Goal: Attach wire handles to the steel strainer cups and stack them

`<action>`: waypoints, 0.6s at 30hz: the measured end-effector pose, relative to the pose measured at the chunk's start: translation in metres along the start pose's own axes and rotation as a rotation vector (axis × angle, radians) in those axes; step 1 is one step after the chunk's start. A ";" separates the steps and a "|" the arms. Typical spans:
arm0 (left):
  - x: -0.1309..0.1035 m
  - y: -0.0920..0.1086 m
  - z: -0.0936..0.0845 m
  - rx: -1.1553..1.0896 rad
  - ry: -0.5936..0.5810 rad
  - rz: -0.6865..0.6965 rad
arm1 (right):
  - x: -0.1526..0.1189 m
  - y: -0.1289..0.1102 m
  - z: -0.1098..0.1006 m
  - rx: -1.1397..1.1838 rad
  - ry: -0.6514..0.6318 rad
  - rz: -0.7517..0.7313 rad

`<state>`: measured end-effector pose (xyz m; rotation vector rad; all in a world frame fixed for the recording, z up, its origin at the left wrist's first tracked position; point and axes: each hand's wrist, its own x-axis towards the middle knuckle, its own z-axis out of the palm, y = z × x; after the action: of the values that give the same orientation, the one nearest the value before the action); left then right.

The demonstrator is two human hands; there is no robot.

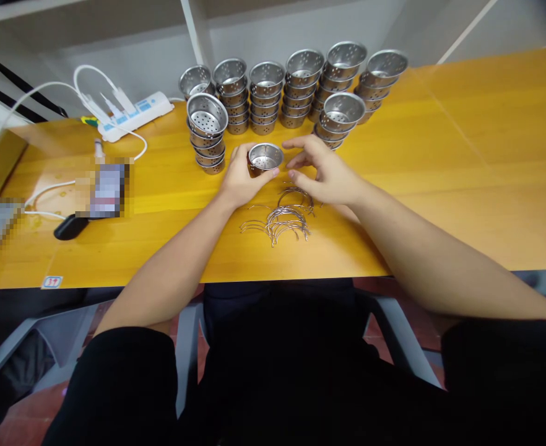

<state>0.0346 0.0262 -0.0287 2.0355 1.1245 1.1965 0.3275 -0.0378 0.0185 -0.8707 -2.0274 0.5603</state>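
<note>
My left hand (242, 178) is wrapped round a small perforated metal cup (265, 158), its thumb along the near side of the rim. Just to the right of the cup, my right hand (322, 168) has its fingers apart and curved, with nothing visible between them. A loose pile of thin curved metal wires (285, 217) lies on the table in front of the hands. Beyond the hands, several stacks of similar cups (264, 93) stand upright. One nearer stack (207, 133) is left of my left hand, and another (340, 118) is behind my right hand.
A white power strip (138, 116) with plugged-in cables sits at the back left of the yellow table (463, 186). A blurred phone (108, 191) and a black object (71, 227) lie further left. Chair armrests flank the body below the table's front edge.
</note>
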 end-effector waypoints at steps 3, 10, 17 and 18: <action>0.001 -0.010 0.002 0.042 0.010 -0.028 | 0.000 0.003 0.001 0.010 -0.029 0.002; 0.006 -0.020 0.005 0.036 0.020 -0.084 | 0.001 0.002 0.004 0.068 -0.079 0.032; 0.010 -0.028 0.002 0.040 -0.045 -0.079 | 0.004 -0.010 0.003 0.124 -0.097 0.041; 0.009 -0.024 0.002 0.045 -0.057 -0.056 | 0.005 -0.012 0.003 0.125 -0.092 0.049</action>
<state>0.0292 0.0464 -0.0443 2.0439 1.1827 1.0883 0.3188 -0.0426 0.0276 -0.8347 -2.0337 0.7589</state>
